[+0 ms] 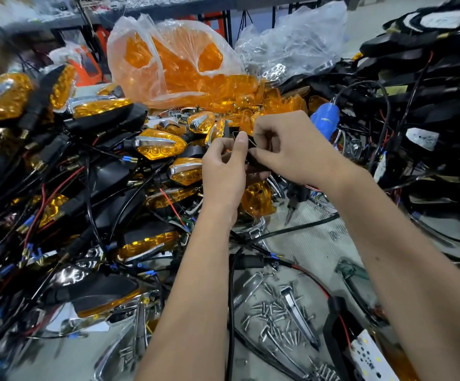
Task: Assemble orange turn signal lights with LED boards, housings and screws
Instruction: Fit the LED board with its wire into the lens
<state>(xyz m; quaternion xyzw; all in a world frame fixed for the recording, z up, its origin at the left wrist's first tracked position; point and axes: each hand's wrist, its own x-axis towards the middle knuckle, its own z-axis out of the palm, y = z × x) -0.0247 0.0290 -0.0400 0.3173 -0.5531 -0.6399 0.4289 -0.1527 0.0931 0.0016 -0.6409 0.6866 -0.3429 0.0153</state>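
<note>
My left hand point(224, 171) and my right hand point(289, 149) meet above the middle of the bench. Both pinch a small black housing part point(253, 159), mostly hidden between the fingers. A heap of finished orange turn signal lights point(160, 145) with black housings and wires lies to the left. Loose screws point(275, 312) and chrome trim pieces point(297, 312) are scattered on the bench below my arms. A white LED board point(371, 356) sits at the bottom right. Loose orange lenses point(278, 101) lie behind my hands.
A clear plastic bag of orange lenses point(173, 61) stands at the back, beside a bag of chrome reflectors point(286, 50). Black housings with wires point(427, 78) pile up at the right. A blue electric screwdriver point(325, 119) and pliers point(292, 204) lie near my right hand.
</note>
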